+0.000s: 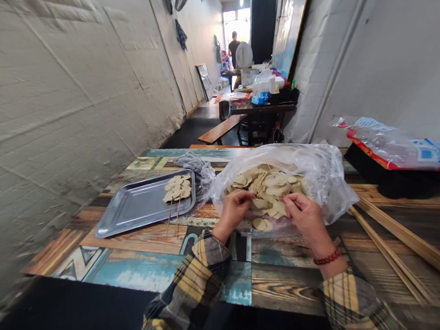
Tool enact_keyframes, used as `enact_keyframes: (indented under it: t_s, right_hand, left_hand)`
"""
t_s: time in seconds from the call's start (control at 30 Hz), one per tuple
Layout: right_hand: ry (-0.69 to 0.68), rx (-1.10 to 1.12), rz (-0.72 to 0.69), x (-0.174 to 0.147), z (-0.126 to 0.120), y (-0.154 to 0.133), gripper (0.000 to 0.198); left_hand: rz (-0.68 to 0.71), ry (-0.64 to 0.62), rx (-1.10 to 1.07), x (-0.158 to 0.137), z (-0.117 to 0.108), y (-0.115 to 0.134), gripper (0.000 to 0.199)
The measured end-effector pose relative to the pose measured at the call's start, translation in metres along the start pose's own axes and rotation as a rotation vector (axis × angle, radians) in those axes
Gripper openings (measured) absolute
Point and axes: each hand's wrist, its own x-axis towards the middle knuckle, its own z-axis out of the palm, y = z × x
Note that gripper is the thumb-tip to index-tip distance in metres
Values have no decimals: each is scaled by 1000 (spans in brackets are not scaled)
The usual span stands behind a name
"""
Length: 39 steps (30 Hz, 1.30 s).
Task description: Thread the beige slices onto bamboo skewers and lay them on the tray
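A clear plastic bag [327, 167] lies open on the table, filled with thin, pale beige slices [279, 181]. Over its mouth, my left hand [235, 211] is closed in a pinch at the edge of a pale slice [260, 204]. Opposite it, my right hand [307, 216] also pinches, fingertips together above the slices; whatever it holds is too small to make out. One loose slice [262, 224] rests at the bag's near edge. To the left, a metal tray [134, 209] carries slices threaded on skewers [177, 217], whose sticks stick out over its near rim.
Long bamboo sticks [395, 247] lie at the right of the patterned table [133, 269]. Behind them sits a black container [392, 177] with a red-edged plastic package [405, 148]. Crumpled plastic [197, 166] touches the tray. Farther off are a bench [222, 128], a cluttered table and a person [233, 48].
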Motion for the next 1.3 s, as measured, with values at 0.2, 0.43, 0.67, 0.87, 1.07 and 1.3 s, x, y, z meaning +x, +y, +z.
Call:
enact_keyframes:
  t_s: [0.2,0.43,0.67,0.87,1.07,1.3]
  right_hand:
    - [-34,77,70,1,2,-4,40]
    - [-48,62,77,-1,5,-11,40]
    - [-53,42,97,-1,6,-3,35]
    - [-53,20,85,-1,5,-1,37]
    - [-30,18,90,1,3,1,34]
    - [-28,22,84,2,2,6,33]
  left_hand:
    - [215,-5,417,-2,-1,0,23]
    - [292,-8,742,-7,0,-1,21]
    - [320,-83,828,-10,2,9,18]
    - [194,-157,643,-9,4,5,18]
    - [-159,-67,176,-2,1,4,15]
    - [-384,87,-585,4,-12,18,12]
